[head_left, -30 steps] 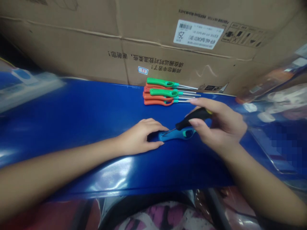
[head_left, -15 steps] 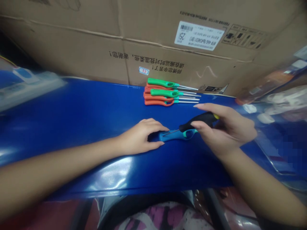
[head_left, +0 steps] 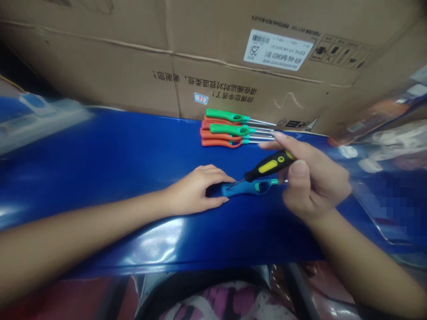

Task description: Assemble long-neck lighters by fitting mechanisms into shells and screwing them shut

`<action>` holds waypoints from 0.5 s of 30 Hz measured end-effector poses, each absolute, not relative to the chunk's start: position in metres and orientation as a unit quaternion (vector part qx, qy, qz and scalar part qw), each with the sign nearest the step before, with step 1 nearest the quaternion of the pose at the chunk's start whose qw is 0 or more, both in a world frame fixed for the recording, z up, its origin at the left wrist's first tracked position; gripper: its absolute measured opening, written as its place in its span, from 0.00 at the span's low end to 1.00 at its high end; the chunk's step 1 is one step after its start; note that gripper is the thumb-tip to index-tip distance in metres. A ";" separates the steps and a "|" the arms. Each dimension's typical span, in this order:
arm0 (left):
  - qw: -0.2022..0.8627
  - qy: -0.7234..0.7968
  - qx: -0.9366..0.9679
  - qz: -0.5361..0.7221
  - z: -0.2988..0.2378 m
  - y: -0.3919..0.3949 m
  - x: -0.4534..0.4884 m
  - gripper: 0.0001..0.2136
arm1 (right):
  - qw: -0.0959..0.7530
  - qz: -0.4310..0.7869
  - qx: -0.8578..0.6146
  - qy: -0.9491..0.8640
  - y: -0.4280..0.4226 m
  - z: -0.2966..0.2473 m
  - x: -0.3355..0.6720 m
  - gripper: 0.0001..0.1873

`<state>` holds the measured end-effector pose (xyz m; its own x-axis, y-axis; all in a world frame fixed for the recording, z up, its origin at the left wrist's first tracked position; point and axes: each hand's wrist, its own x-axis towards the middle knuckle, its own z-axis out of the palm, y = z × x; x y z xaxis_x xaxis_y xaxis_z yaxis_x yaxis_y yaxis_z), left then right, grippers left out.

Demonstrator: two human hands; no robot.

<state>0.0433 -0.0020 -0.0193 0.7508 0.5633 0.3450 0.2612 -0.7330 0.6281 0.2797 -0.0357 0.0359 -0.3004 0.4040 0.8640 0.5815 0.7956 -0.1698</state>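
A blue-handled tool (head_left: 247, 188) lies flat on the blue table (head_left: 110, 164). My left hand (head_left: 195, 189) curls round its left end and pins it down. My right hand (head_left: 308, 180) grips a black-and-yellow screwdriver (head_left: 268, 166) by the handle. The screwdriver slants down to the left, and its thin tip touches the blue handle close to my left fingers.
A stack of green- and orange-handled tools (head_left: 230, 130) with metal shafts lies behind my hands. A big cardboard box (head_left: 173, 58) walls off the table's far edge. Clear plastic bags (head_left: 383, 133) lie at the right, and a pale package (head_left: 36, 118) at the left.
My right hand has rolled the screwdriver, so its yellow stripe now faces up, and the thumb has shifted on the handle. The left hand and blue-handled tool have stayed put.
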 end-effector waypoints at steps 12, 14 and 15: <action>0.282 0.229 0.891 0.274 -0.021 -0.001 0.043 0.17 | 0.466 -0.058 -0.305 -0.828 -0.030 0.035 0.279 0.25; 0.281 0.230 0.890 0.274 -0.021 -0.002 0.043 0.16 | 0.445 0.035 -0.289 -0.847 -0.028 0.030 0.278 0.29; 0.280 0.231 0.890 0.275 -0.021 -0.002 0.043 0.16 | 0.440 0.059 -0.278 -0.852 -0.027 0.029 0.277 0.30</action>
<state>0.0428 -0.0016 -0.0208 0.7427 0.5649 0.3595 0.2573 -0.7364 0.6257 0.2773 -0.0272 0.0287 -0.4577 0.5253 0.7173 0.4216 0.8385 -0.3450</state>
